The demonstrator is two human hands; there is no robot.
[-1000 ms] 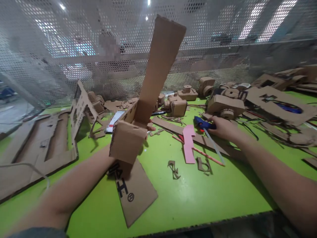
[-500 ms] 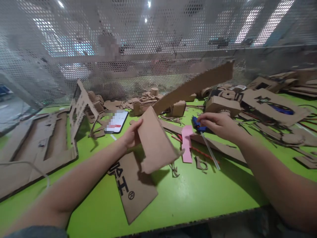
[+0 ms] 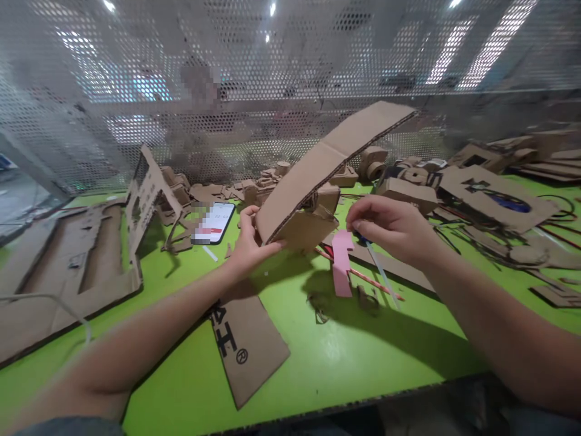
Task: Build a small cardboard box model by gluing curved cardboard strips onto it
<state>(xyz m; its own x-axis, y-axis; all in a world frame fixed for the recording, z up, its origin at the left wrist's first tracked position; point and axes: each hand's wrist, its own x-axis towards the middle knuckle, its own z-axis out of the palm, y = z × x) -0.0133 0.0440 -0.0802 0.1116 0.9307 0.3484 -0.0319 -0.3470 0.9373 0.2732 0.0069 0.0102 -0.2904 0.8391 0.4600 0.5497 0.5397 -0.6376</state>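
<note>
My left hand (image 3: 252,242) is closed on the lower left end of a folded cardboard piece (image 3: 327,160), thumb in front and fingers behind. Its long strip rises to the upper right above the table, and a flap hangs beneath. My right hand (image 3: 384,227) hovers right of it, fingers curled and thumb near the index finger; whatever may be between them is hidden. Just under these fingertips lies a blue glue gun (image 3: 362,238), mostly covered by the hand, with a clear glue stick (image 3: 382,266) jutting toward me. A pink notched paper strip (image 3: 342,266) lies beside it.
A printed cardboard sheet (image 3: 252,351) lies near the green table's front edge. The phone (image 3: 218,223) rests left of my left hand. Large cut cardboard (image 3: 59,260) covers the left side; cardboard parts (image 3: 411,194) crowd the back right. Behind stands a perforated metal screen (image 3: 281,72).
My left hand has turned the cardboard piece, so its long strip now shows its broad face and the panel has swung under. My right hand has shifted slightly left, its fingers more curled.
</note>
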